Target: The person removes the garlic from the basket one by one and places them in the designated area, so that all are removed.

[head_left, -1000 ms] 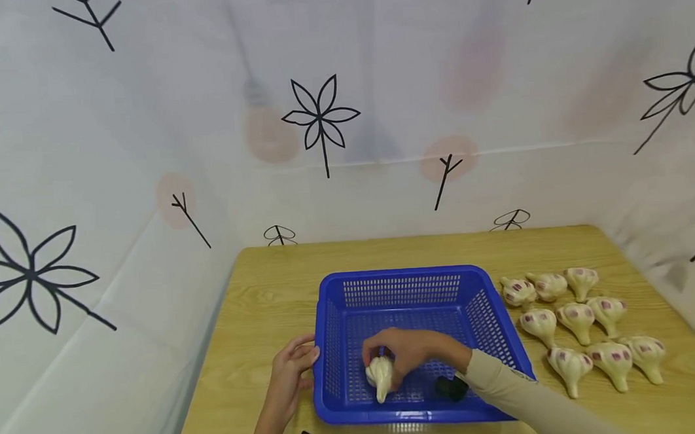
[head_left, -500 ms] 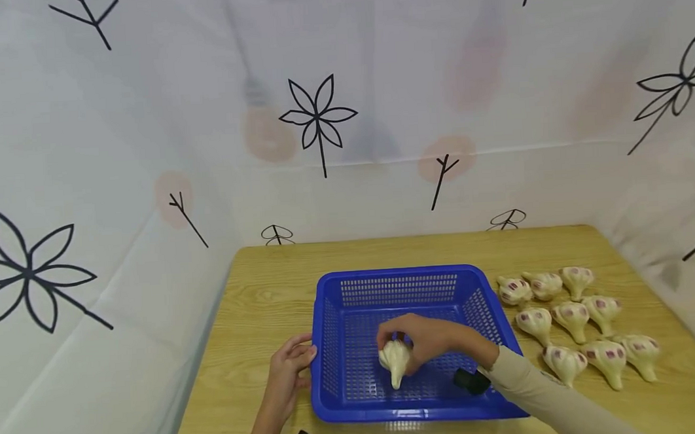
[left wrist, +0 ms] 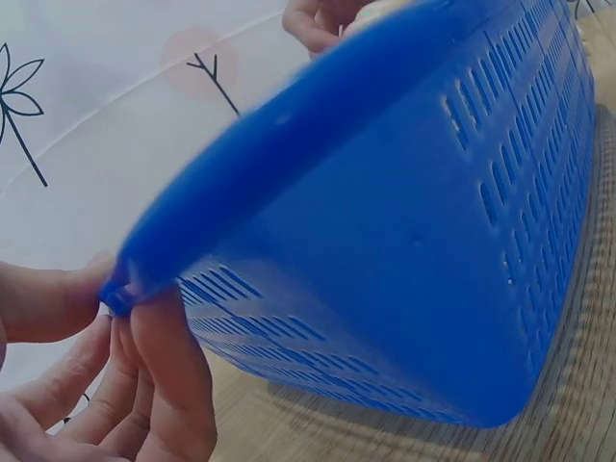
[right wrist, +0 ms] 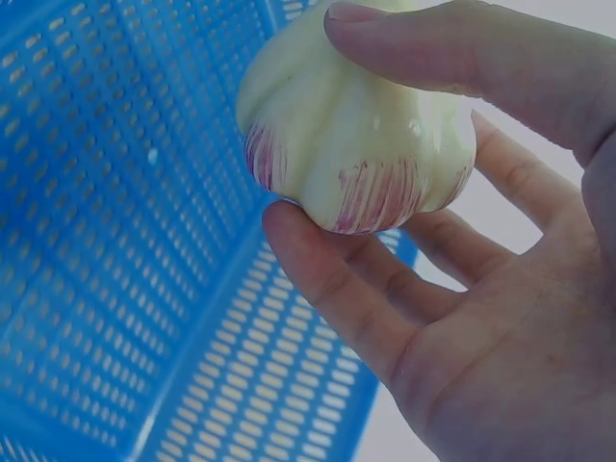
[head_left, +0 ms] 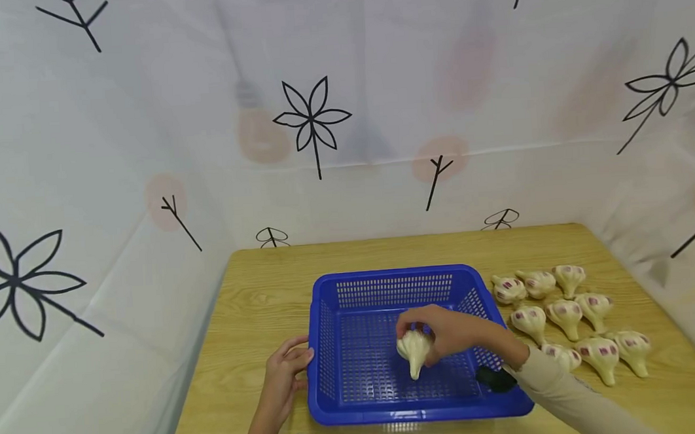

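My right hand [head_left: 444, 330] grips a garlic bulb [head_left: 415, 350] above the blue basket [head_left: 417, 415], stem end toward me. In the right wrist view the thumb lies over the cream bulb [right wrist: 356, 125] and the fingers curl under its purple-streaked base. At the basket's left side my left hand [head_left: 283, 378] pinches the rim. The left wrist view shows the thumb on one side of the blue rim [left wrist: 260, 159] and the index finger on the other. Inside the basket only the bare slotted floor shows.
On the wooden table [head_left: 263, 287], several garlic bulbs [head_left: 565, 317] lie in rows to the right of the basket. My right forearm overlaps the basket's right side and comes close to the nearest bulbs. A patterned white cloth [head_left: 382, 195] hangs behind and at the sides.
My right hand has moved right and slightly up with the garlic bulb, from low in the basket's middle. The left hand stays at the rim. The head view has shifted slightly.
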`<state>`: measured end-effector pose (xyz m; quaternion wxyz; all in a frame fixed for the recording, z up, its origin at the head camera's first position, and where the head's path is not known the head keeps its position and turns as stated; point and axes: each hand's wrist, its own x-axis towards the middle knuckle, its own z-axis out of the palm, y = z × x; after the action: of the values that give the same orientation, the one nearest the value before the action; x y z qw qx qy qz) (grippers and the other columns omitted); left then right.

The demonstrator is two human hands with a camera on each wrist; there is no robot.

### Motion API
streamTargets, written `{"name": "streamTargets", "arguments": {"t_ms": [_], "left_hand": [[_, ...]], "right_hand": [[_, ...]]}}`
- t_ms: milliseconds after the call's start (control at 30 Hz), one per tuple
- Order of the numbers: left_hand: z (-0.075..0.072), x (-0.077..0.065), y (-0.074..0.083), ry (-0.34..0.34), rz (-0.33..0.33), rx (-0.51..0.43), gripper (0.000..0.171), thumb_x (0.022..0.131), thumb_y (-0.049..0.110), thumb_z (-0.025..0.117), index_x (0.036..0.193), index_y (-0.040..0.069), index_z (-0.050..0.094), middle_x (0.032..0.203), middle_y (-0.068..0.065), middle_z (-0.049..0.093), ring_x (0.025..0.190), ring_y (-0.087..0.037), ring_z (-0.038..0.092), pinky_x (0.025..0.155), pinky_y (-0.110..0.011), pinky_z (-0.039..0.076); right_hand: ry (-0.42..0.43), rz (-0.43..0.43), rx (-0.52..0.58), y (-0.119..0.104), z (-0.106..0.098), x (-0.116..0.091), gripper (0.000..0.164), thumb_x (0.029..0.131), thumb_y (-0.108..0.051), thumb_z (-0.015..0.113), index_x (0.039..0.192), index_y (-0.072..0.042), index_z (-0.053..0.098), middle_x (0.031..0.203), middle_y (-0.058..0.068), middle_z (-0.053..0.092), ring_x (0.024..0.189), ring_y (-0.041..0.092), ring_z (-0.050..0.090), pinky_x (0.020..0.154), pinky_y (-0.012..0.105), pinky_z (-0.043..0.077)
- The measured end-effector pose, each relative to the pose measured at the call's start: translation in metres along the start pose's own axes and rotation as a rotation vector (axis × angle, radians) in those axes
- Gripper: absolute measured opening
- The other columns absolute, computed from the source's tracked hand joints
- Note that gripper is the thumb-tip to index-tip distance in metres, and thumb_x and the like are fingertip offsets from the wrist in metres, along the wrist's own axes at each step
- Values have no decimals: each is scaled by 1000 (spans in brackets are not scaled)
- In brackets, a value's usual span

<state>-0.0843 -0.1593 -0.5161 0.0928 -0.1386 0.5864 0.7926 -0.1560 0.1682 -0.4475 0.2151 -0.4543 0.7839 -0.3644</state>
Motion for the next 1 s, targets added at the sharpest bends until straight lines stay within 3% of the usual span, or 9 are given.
{"name": "streamTargets", "arguments": {"t_ms": [400,767,1000], "left_hand": [[1,2,1,-23,11,62,46,83,4,67,124,-6,50,87,-6,65,67,-14,59,45,-25,47],[1,0,3,-7,4,78,46,83,5,68,124,-5,50,88,-6,65,69,-14,60,46,-25,47],[-1,0,2,6,4,74,45,83,5,68,124,-5,51,87,-6,65,69,-14,59,46,-25,47]], "right_hand": [[99,47,-54,-6,-22,-30,50,68,-1,77,110,-19,58,103,-3,56,80,18,51,58,27,49],[149,25,-110,-8,-34,-50,48,72,-4,79,112,-19,57,106,-1,55,83,17,51,59,31,50],[169,90,-132,-6,-41,-64,49,72,-3,78,112,-21,56,109,-3,53,87,16,48,62,29,50]]}}
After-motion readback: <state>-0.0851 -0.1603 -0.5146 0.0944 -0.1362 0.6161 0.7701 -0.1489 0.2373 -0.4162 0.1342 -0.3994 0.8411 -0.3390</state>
